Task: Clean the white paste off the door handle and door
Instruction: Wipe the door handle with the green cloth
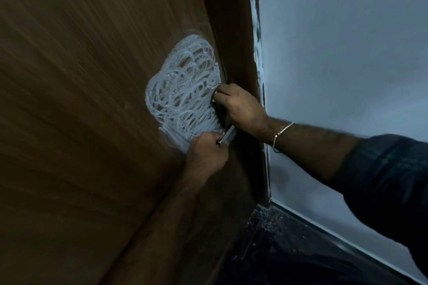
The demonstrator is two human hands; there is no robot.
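- The brown wooden door point(81, 99) fills the view to the left of both hands; it is the surface that has to come clean, so both arms reach in toward its latch edge.
- The pale wall point(347, 53) stands to the right of the right hand, behind its forearm, with white smears down the frame edge beside it.
- The white paste point(183, 90) lies in looping swirls on the door, just left of the right hand and directly above the left hand, none of it looking wiped off yet.
- The right hand point(240, 109) has its fingers curled round something dark at the door's edge, probably the handle's base or a cloth on it; I cannot tell which. It seems to steady that part.
- The left hand point(206, 152), just below the right, pinches the metal door handle point(228, 135), likely to hold it for wiping.
- A thin bangle point(281, 133) circles the right wrist.
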